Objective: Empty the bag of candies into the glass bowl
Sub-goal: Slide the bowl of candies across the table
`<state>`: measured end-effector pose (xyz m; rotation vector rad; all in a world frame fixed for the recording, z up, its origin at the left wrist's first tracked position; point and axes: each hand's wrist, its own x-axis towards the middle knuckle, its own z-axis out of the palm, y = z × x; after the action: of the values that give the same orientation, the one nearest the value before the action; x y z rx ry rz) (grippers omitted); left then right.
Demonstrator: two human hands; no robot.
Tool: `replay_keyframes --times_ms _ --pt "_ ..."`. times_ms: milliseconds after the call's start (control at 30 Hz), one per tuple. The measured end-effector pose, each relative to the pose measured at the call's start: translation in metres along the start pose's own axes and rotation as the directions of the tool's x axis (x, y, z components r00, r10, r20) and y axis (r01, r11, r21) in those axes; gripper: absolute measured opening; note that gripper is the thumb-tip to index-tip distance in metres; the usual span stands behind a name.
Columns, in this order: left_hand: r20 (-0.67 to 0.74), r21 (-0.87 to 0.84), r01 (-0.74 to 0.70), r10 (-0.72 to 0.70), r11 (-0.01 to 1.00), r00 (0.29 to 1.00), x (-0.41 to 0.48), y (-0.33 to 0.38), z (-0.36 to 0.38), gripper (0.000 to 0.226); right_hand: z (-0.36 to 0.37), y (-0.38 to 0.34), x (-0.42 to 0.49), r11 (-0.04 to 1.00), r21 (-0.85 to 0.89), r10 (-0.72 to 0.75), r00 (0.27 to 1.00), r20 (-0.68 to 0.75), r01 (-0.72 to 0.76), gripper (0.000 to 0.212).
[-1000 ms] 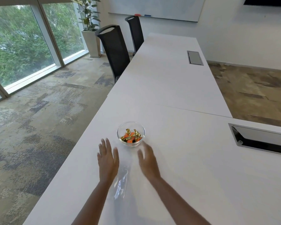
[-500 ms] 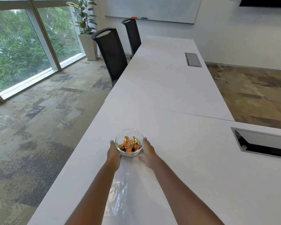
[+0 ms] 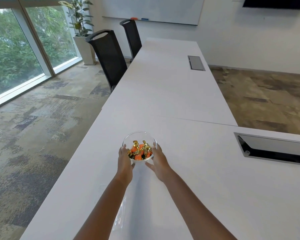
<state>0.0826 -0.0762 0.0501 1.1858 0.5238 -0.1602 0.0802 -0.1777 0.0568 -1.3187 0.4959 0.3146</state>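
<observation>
While crinkled clear plastic of the bag (image 3: 120,213) lies flat between my forearms, my left hand (image 3: 124,161) and right hand (image 3: 158,161) cup the round glass bowl (image 3: 139,135) on the smooth white table (image 3: 206,179), foil-wrapped gold and orange candies (image 3: 139,150) inside.

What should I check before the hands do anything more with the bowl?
1. Candies in the bowl: ok, the gold and orange candies sit inside it.
2. Bag emptied: ok as far as shown, the clear bag lies flat on the table between the forearms with no candy visible in it.
3. Grip on bowl: ok, the left hand and right hand cup opposite sides.
4. Bowl upright: ok.
5. Stray candies on table: none visible, though the arms hide some surface.
6. Bowl lifted or resting: cannot tell.
</observation>
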Motion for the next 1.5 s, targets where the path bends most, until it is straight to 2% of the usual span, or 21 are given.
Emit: replay_keyframes --times_ms 267,467,833,1000,1500 --pt "0.105 0.030 -0.060 0.057 0.998 0.993 -0.049 0.001 0.049 0.044 -0.055 -0.022 -0.041 0.993 -0.019 -0.119 0.992 -0.050 0.118 0.046" --pt "0.170 0.105 -0.054 0.035 0.993 0.985 -0.070 -0.007 0.096 0.042 -0.103 -0.043 -0.060 0.988 -0.030 -0.157 0.979 -0.128 0.154 0.044" --pt "0.178 0.253 -0.025 -0.021 0.967 0.984 -0.060 -0.045 0.154 0.044 -0.165 -0.047 -0.051 0.997 0.004 -0.079 0.963 -0.257 0.083 0.045" --pt "0.163 0.296 -0.013 -0.037 0.955 0.986 -0.048 -0.067 0.157 0.045 -0.177 -0.031 -0.036 0.999 0.025 -0.034 0.960 -0.278 0.042 0.045" --pt "0.156 0.293 0.041 -0.090 0.955 0.984 -0.025 -0.110 0.157 0.044 -0.197 0.001 0.001 0.998 0.033 0.066 0.950 -0.305 -0.058 0.044"
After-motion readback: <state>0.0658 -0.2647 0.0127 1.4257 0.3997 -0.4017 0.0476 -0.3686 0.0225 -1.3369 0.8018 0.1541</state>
